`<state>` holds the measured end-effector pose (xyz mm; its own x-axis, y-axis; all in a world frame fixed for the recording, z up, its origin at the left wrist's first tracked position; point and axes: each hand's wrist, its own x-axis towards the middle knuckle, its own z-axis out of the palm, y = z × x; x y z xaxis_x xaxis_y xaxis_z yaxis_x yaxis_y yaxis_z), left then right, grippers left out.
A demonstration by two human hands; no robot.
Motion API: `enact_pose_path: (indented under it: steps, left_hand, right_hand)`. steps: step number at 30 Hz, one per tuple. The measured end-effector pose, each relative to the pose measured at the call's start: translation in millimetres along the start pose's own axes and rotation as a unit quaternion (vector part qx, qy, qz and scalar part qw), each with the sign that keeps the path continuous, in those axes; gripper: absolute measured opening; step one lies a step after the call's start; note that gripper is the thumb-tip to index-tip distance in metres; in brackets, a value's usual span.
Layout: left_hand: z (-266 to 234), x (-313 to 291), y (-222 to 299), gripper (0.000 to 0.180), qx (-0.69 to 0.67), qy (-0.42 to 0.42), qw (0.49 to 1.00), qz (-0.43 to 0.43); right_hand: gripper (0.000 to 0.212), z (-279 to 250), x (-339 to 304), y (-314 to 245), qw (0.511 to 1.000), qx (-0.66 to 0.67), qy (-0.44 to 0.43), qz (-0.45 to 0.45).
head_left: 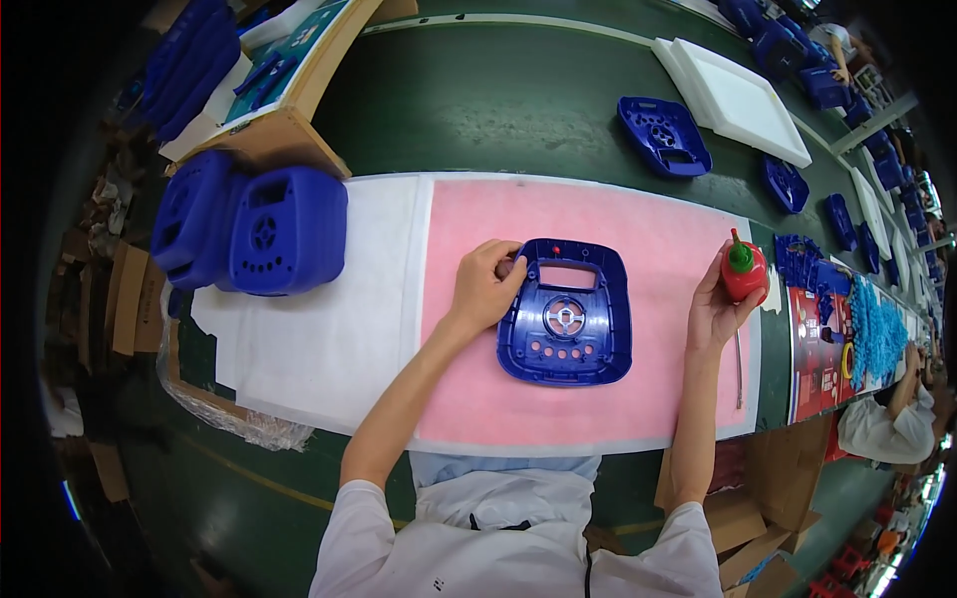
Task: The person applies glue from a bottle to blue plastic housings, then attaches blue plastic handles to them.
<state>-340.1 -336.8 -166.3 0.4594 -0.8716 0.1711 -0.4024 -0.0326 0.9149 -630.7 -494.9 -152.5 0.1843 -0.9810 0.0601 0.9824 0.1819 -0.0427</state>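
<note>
A blue plastic housing shell (520,365) lies on the pink sheet in front of me, its hollow inner side up. It has a wide slot near the far edge, a round grille in the middle and a row of small holes below. My left hand (485,284) is closed on the shell's far left corner, its fingertips partly hidden. On the right, my right hand (712,305) is wrapped round a red squeeze bottle (745,283) with a green collar and a thin red nozzle pointing up. The bottle is apart from the shell.
Blue housings (289,231) stand at the left on the white sheet (329,349). A thin metal rod (739,371) lies at the pink sheet's right edge. Beyond are blue shells (665,137), white foam trays (743,95) and blue strips (869,329). A co-worker (887,424) sits far right.
</note>
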Motion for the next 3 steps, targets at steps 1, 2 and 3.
enact_pose_path:
  steps: [1,2,3]
  left_hand:
    - [-0.2,0.4,0.4,0.018,0.001,-0.002,1.0,-0.005]
    - [0.2,0.4,0.3,0.018,0.0,-0.002,1.0,-0.006]
    - [0.4,0.4,-0.4,0.018,0.0,-0.002,1.0,-0.006]
  right_hand:
    - [0.077,0.8,0.4,-1.1,1.0,-0.005,-0.004,-0.004]
    - [0.077,1.3,-0.4,-2.2,0.998,-0.059,0.003,-0.008]
    - [0.077,1.2,-2.1,-2.8,0.994,-0.112,0.01,-0.013]
